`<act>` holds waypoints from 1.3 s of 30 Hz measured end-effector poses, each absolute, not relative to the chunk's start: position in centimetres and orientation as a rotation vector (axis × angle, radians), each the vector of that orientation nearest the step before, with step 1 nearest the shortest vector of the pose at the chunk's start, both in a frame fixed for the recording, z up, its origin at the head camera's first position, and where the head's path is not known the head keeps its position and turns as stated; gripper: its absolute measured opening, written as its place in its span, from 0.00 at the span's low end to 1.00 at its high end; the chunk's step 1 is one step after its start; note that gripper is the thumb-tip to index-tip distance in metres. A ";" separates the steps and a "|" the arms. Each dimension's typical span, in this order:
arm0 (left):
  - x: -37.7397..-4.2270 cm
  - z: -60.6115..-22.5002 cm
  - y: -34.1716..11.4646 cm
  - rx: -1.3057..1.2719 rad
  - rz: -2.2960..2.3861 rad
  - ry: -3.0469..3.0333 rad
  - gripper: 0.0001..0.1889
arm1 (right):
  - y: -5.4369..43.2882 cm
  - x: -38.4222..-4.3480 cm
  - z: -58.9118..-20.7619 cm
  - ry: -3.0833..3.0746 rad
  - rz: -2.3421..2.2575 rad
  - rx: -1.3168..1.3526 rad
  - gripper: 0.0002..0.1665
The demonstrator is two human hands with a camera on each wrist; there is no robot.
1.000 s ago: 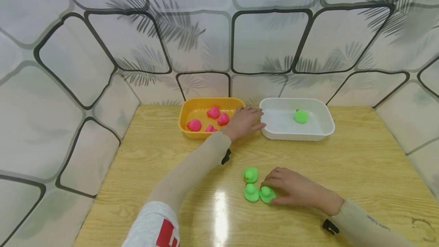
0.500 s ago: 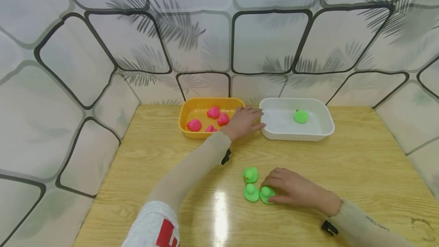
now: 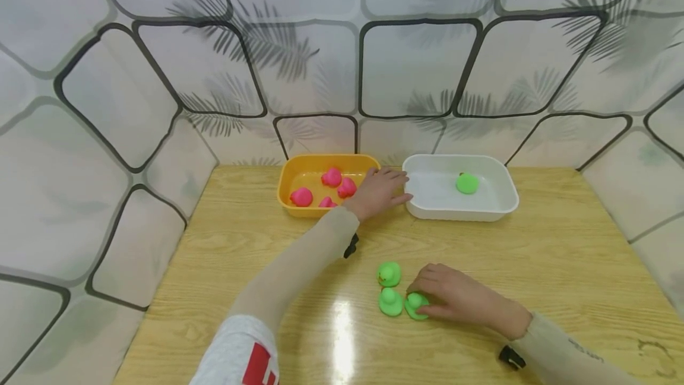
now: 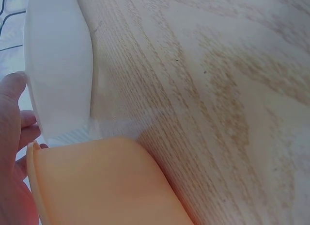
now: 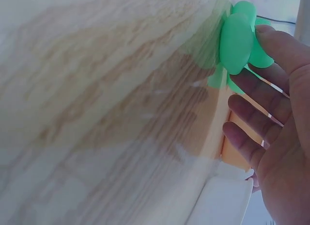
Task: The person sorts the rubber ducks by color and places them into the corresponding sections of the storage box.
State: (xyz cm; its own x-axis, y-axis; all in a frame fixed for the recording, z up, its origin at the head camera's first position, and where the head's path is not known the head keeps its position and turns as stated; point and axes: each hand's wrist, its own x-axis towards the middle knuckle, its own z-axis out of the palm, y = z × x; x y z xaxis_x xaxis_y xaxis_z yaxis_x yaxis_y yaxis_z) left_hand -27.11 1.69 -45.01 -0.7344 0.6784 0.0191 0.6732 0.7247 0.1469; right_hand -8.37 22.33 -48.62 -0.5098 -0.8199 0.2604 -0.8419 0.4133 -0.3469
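1. Right hand [image 3: 462,299] pinches a rounded green rubbery duck [image 3: 414,306] on the wooden table [image 3: 534,266].
2. A sliver opens beside its green twin [image 3: 390,302]: singled out, seemingly!
3. Left hand [image 3: 376,192], fingers loosely extended, touches the oblong white plastic tray [image 3: 433,189].

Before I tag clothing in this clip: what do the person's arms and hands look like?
Left hand and right hand are bare. Beige sleeves cover both forearms; the right carries dark, unreadable lettering. A black piece shows by each wrist. A pale grey sleeve with a red patch shows higher on the left arm.
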 end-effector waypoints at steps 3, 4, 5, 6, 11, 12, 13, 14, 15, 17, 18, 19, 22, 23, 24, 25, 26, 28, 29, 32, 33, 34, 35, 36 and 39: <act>-27.1 -45.1 1.7 1.122 0.221 2.882 0.31 | 22.5 -8.4 -48.4 -2.625 0.692 1.505 0.13; -27.1 -45.1 1.7 1.123 0.218 2.883 0.31 | 22.6 -8.4 -48.3 -2.640 0.693 1.493 0.13; -27.1 -45.1 1.7 1.123 0.216 2.883 0.31 | 22.7 -8.4 -48.3 -2.656 0.698 1.481 0.12; -27.1 -45.1 1.7 1.125 0.216 2.883 0.31 | 22.8 -8.4 -48.2 -2.670 0.699 1.470 0.12; -27.1 -45.0 1.6 1.127 0.211 2.881 0.32 | 23.6 -8.6 -48.2 -2.684 0.672 1.436 0.12; -27.1 -45.0 1.6 1.129 0.208 2.881 0.32 | 23.7 -8.7 -48.2 -2.675 0.665 1.434 0.12; -27.1 -45.0 1.6 1.131 0.204 2.882 0.32 | 23.9 -8.8 -48.2 -2.665 0.659 1.431 0.12; -27.1 -45.0 1.6 1.133 0.201 2.883 0.32 | 24.1 -8.9 -48.2 -2.656 0.656 1.427 0.13; -27.1 -45.0 1.6 1.135 0.198 2.884 0.32 | 24.2 -9.0 -48.1 -2.647 0.649 1.427 0.13; -27.2 -45.1 1.6 1.139 0.194 2.884 0.32 | 24.4 -9.2 -48.0 -2.625 0.650 1.428 0.14; -27.2 -45.1 1.6 1.142 0.193 2.884 0.32 | 24.5 -9.3 -48.0 -2.616 0.650 1.424 0.14; -27.2 -45.1 1.6 1.144 0.193 2.884 0.32 | 24.6 -9.4 -47.9 -2.608 0.648 1.423 0.14; -27.2 -45.1 1.6 1.144 0.192 2.884 0.32 | 24.9 -9.6 -47.7 -2.601 0.642 1.411 0.15; -27.1 -45.1 1.6 1.143 0.191 2.885 0.31 | 25.0 -9.7 -47.6 -2.610 0.638 1.400 0.15; -27.1 -45.1 1.7 1.142 0.190 2.885 0.31 | 25.1 -9.7 -47.5 -2.622 0.633 1.388 0.15; -27.1 -45.0 1.7 1.141 0.190 2.885 0.31 | 25.2 -9.7 -47.4 -2.637 0.630 1.378 0.15; -27.1 -45.0 1.7 1.140 0.190 2.885 0.31 | 25.3 -9.7 -47.3 -2.655 0.629 1.362 0.15; -27.1 -45.0 1.7 1.139 0.187 2.884 0.31 | 25.5 -9.8 -47.1 -2.693 0.624 1.331 0.16; -27.1 -44.9 1.7 1.138 0.187 2.882 0.31 | 25.5 -9.8 -47.0 -2.708 0.619 1.317 0.16; -27.1 -44.8 1.7 1.133 0.188 2.879 0.32 | 25.8 -9.9 -46.7 -2.725 0.614 1.291 0.16; -27.1 -44.8 1.7 1.132 0.187 2.879 0.31 | 25.8 -9.9 -46.7 -2.725 0.611 1.287 0.17; -27.1 -44.8 1.7 1.130 0.188 2.878 0.32 | 25.9 -10.0 -46.6 -2.720 0.612 1.287 0.17; -27.0 -44.8 1.7 1.128 0.189 2.878 0.32 | 26.0 -10.0 -46.5 -2.715 0.613 1.288 0.17; -27.1 -44.7 1.7 1.128 0.189 2.877 0.32 | 26.1 -10.1 -46.5 -2.713 0.615 1.289 0.17; -27.0 -44.7 1.7 1.129 0.190 2.877 0.32 | 26.3 -10.3 -46.2 -2.715 0.615 1.279 0.17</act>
